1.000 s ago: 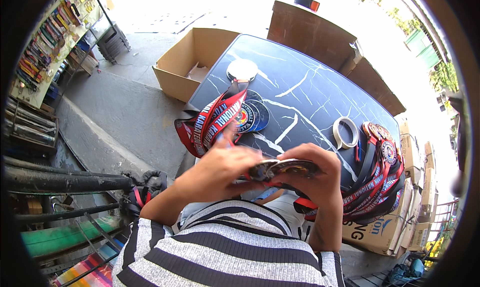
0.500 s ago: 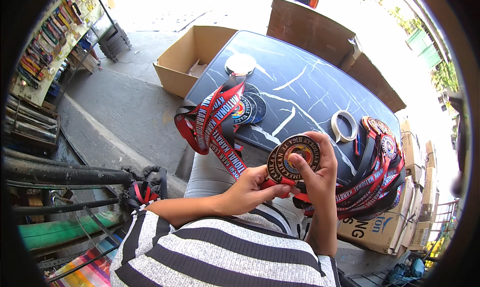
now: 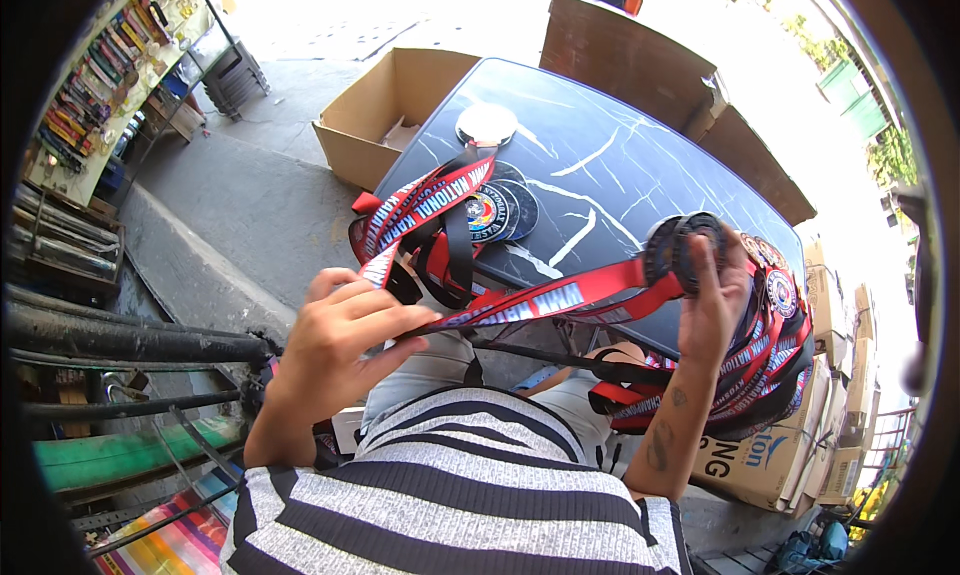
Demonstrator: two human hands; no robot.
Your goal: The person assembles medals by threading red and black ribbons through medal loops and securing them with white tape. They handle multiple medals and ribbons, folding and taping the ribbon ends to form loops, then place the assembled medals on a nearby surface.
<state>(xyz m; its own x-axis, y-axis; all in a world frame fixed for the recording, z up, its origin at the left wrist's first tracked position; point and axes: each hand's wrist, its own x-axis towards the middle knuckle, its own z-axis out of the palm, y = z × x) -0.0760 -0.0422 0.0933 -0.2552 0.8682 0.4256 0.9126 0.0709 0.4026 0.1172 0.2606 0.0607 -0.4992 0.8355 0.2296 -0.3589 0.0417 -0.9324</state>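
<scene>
Right hand over near right side of table, fingers clamped on medals. Left hand at near left, thumb and fingers pinching red ribbon stretched between hands, likely keeping it straight. Ribboned pile lies right, perhaps avoiding tangles.

Ribbon over here's red w/ wht lettering; its medals look dk, nearly blk. Tabletop: dk blue-gry w/ wht marble-type veins. Shirt: lt gry & blk stripes. Open box: plain brn. Long tube: grn.
</scene>
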